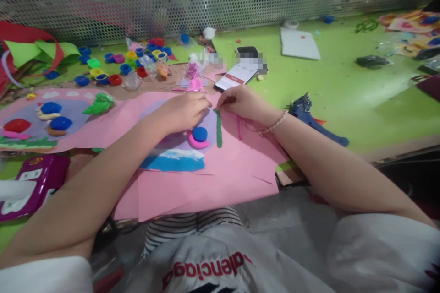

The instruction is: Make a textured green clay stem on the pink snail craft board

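Note:
Pink paper sheets (240,160) lie before me, carrying a lilac shape, a blue-and-white painted band (173,161) and a snail-like piece made of a blue cap (200,134) and pink clay (199,144). My right hand (244,102) is closed in a pinch at the top end of a flat green clay strip (219,130). Just left of it, my left hand (187,110) rests over the lilac shape with its fingers curled together; whatever is between them is hidden. A thin pink strip (239,128) lies below my right hand.
Several coloured bottle caps (125,69) are scattered at the back left. A phone (237,74) lies beyond my hands. Right of my forearm is a blue-handled tool (318,126). A decorated sheet (77,119) and a purple box (51,178) are at left. Perforated metal (206,0) stands behind.

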The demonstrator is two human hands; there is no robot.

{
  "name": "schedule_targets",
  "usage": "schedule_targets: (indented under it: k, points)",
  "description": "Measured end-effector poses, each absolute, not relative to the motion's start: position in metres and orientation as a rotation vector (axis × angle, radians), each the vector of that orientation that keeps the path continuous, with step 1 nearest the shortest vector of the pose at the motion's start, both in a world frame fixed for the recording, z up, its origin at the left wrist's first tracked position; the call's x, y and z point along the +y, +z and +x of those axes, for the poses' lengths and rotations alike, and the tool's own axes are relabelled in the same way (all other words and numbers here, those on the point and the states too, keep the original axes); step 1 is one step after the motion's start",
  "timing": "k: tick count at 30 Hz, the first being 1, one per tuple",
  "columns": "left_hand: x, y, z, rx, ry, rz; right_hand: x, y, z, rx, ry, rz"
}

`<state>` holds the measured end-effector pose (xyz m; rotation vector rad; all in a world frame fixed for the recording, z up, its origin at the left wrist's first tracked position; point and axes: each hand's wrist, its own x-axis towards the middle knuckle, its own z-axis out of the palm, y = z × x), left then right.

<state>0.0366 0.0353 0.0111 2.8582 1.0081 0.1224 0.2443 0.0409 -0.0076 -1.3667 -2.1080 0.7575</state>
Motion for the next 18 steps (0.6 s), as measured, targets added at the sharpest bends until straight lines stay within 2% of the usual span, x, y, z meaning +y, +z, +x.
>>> schedule_targets:
  k: [18]
  points:
    - [0.0357, 0.0033, 0.0394, 0.908, 0.164, 2.907, 0.0385, -0.0054, 0.2435, -2.148, 0.714, -1.373]
